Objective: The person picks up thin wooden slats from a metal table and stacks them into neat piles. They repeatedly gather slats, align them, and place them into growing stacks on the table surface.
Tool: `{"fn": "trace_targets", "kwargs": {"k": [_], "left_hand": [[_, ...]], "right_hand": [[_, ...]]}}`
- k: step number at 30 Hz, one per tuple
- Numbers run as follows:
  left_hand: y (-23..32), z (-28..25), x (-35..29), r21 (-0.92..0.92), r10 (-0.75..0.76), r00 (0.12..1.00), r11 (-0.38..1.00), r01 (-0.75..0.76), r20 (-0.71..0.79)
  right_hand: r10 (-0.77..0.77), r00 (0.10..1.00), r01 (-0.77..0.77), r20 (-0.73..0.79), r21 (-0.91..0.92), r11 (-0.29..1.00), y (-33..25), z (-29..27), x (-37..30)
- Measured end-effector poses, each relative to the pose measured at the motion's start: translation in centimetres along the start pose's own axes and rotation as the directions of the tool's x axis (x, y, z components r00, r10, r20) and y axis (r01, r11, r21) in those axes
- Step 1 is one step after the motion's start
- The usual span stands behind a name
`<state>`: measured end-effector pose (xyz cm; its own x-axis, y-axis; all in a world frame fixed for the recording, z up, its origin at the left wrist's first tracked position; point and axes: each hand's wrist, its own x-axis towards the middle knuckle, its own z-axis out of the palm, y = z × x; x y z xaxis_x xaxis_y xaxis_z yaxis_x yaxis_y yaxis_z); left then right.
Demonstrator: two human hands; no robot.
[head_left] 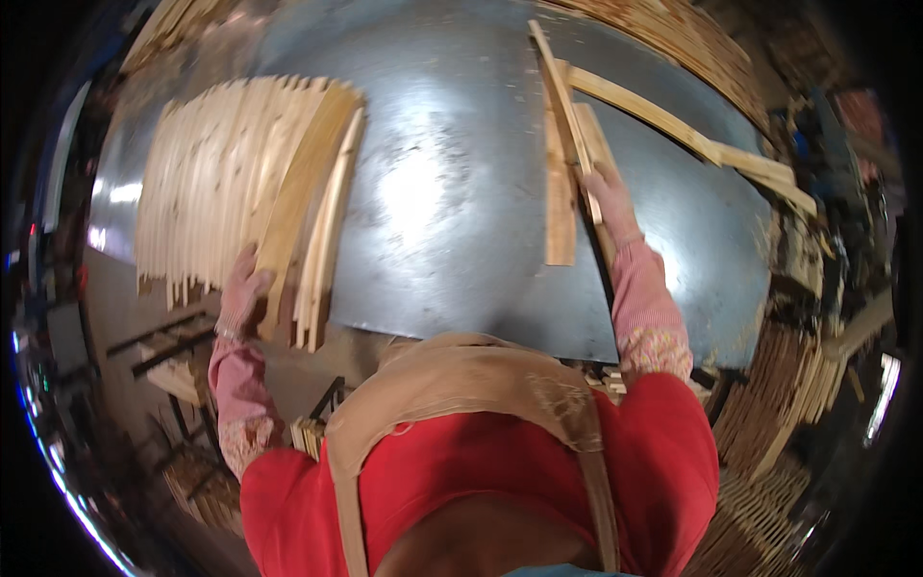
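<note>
Holding a narrow wooden strip, the right hand is gripping it over the right half of the grey metal surface, which is gleaming under bright reflections. At the surface's left near edge, the left hand is touching a wide board; whether it is closing around it, I cannot tell. A row of slats is covering the surface's left part. More timber is lying along its far edge, and slat bundles are crowding its right.
</note>
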<state>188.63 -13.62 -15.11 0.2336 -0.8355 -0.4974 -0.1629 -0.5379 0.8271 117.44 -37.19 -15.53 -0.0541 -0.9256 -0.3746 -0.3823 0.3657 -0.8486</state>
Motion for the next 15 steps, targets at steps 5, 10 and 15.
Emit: {"fn": "trace_targets", "kwargs": {"k": [5,10,15], "left_hand": [[1.3,-2.7,2.3,0.412,0.133,0.988,0.906,-0.091,-0.074],[0.2,-4.5,2.2,0.735,0.198,0.936,0.673,0.086,-0.292],[1.4,-4.9,0.3,0.729,0.219,0.903,0.671,0.136,-0.370]], "right_hand": [[0.175,0.857,-0.056,0.484,-0.251,0.966,-0.8,14.4,-9.1],[0.243,0.595,0.284,0.766,-0.483,0.828,-6.9,33.4,-17.7],[0.106,0.523,0.369,0.846,-0.337,0.866,-7.2,40.3,-18.1]]}}
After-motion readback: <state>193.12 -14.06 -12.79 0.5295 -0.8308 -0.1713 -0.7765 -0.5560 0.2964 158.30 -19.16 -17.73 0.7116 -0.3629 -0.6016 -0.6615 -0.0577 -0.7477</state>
